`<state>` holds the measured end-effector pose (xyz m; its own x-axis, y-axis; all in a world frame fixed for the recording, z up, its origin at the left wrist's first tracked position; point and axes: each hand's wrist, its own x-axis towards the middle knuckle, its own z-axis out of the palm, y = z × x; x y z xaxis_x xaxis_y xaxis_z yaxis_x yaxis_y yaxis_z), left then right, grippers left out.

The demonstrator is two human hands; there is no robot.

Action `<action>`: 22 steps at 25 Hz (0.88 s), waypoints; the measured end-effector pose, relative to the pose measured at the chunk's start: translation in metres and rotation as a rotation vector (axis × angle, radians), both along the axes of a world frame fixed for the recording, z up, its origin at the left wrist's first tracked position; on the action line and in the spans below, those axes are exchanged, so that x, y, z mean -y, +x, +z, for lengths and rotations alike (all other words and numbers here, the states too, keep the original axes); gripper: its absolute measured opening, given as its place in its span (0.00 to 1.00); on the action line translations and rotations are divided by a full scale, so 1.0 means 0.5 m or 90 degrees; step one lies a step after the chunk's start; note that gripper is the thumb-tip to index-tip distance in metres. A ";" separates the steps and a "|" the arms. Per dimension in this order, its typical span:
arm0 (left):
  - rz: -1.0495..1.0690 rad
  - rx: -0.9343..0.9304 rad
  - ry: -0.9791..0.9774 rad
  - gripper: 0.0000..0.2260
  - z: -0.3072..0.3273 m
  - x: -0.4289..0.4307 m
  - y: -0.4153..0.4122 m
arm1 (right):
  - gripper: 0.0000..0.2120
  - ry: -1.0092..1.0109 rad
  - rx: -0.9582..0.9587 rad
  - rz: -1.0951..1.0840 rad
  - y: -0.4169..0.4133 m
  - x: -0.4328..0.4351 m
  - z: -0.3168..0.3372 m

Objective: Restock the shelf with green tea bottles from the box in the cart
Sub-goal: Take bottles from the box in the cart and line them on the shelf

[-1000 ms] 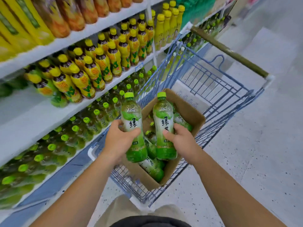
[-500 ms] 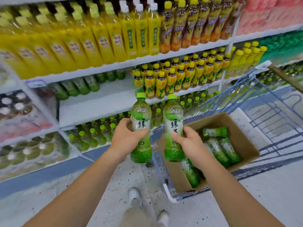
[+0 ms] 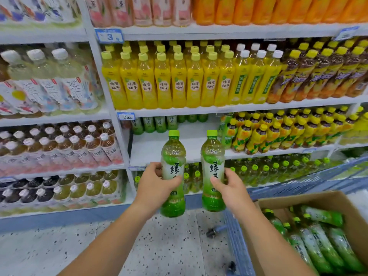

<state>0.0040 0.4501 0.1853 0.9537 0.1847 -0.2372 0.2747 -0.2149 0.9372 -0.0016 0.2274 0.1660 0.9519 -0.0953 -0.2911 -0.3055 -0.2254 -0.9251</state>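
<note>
My left hand point(image 3: 154, 186) grips one green tea bottle point(image 3: 172, 156) upright, and my right hand point(image 3: 229, 188) grips a second green tea bottle point(image 3: 212, 154) upright beside it. Both bottles are held in front of a white shelf point(image 3: 151, 150) that is mostly bare, with a few green tea bottles point(image 3: 154, 123) at its back. The cardboard box point(image 3: 310, 200) sits in the blue cart point(image 3: 237, 242) at the lower right, with several green tea bottles point(image 3: 318, 246) lying inside.
Yellow-capped bottles point(image 3: 278, 130) fill the right part of the same shelf. Yellow juice bottles point(image 3: 179, 82) stand on the shelf above and small green bottles point(image 3: 268, 170) on the one below. Packs of drinks point(image 3: 59, 148) fill the left bay. Speckled floor point(image 3: 159, 246) lies underfoot.
My view has swung left from the cart to face the shelves. Both hands have carried their bottles up from the box to the front of the half-bare shelf.
</note>
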 end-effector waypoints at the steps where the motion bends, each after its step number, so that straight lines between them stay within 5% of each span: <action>1: -0.002 0.001 -0.004 0.22 -0.015 -0.013 0.017 | 0.16 -0.005 0.006 -0.009 0.017 -0.015 -0.012; 8: -0.031 0.059 -0.022 0.19 -0.177 -0.027 0.204 | 0.11 -0.005 0.051 -0.047 0.190 -0.056 -0.175; 22: -0.005 0.412 0.012 0.16 -0.483 0.062 0.579 | 0.15 0.006 0.312 -0.041 0.594 -0.020 -0.502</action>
<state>0.2935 0.4191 -0.0561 0.9040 0.1749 0.3900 -0.3468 -0.2332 0.9085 0.2955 0.2373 -0.0849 0.9692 -0.1579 0.1888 0.1538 -0.2107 -0.9654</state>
